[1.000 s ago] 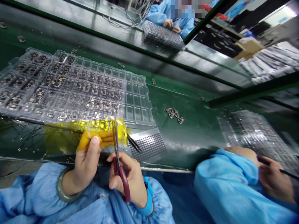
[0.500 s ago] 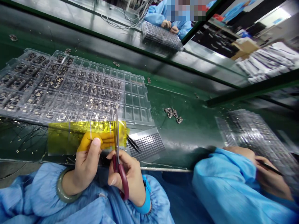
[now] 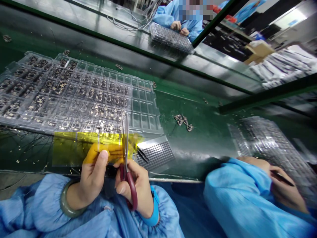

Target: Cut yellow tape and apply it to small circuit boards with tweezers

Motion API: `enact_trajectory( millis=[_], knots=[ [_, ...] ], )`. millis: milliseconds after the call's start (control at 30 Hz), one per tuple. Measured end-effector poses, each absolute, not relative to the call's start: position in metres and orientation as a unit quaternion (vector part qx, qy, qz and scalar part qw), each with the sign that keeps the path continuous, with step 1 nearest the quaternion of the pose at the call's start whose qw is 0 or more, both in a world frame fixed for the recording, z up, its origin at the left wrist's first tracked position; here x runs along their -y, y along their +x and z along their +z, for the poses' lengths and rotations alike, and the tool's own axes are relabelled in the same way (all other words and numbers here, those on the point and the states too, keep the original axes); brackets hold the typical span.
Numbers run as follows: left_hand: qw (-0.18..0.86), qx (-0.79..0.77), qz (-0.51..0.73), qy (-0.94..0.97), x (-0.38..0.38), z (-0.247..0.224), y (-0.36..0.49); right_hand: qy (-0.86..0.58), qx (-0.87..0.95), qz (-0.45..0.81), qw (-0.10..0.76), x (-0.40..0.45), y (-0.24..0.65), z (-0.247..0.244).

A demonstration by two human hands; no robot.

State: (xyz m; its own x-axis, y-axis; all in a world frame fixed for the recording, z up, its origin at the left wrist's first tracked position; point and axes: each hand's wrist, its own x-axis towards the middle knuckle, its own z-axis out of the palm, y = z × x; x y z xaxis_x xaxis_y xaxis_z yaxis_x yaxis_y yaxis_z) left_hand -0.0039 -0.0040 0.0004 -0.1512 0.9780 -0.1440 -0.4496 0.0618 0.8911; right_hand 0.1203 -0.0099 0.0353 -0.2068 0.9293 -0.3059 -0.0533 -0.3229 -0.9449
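From my remote post, I hold yellow film [image 3: 68, 150] near the counter's [image 3: 168, 102] edge: my left hand [image 3: 92, 177] pinches it, seemingly to steady it for the red-handled scissors [image 3: 125, 152] gripped in my right hand [image 3: 139, 178], before clear trays [image 3: 149, 123] of circuit boards [image 3: 60, 87].

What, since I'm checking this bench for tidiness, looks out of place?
Small metallic-looking parts lie loose on the green surface, right of the clear tray, though some of its compartments hold other parts. Pale scraps also lie scattered untidily left of the yellow film.
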Motion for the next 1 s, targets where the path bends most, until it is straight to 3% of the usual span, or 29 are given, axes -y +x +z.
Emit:
enact_trajectory(
  millis=[700, 900, 1000],
  knots=[
    [0.583, -0.449, 0.58, 0.349, 0.007, 0.005, -0.009, -0.488, 0.416, 0.651, 0.406, 0.005, 0.113, 0.041],
    [0.663, -0.345, 0.593, 0.299, 0.005, 0.006, -0.016, -0.494, 0.423, 0.641, 0.407, 0.006, 0.116, 0.038],
    [0.645, -0.352, 0.622, 0.272, 0.001, 0.007, -0.021, -0.494, 0.428, 0.642, 0.401, 0.007, 0.119, 0.037]
  ],
)
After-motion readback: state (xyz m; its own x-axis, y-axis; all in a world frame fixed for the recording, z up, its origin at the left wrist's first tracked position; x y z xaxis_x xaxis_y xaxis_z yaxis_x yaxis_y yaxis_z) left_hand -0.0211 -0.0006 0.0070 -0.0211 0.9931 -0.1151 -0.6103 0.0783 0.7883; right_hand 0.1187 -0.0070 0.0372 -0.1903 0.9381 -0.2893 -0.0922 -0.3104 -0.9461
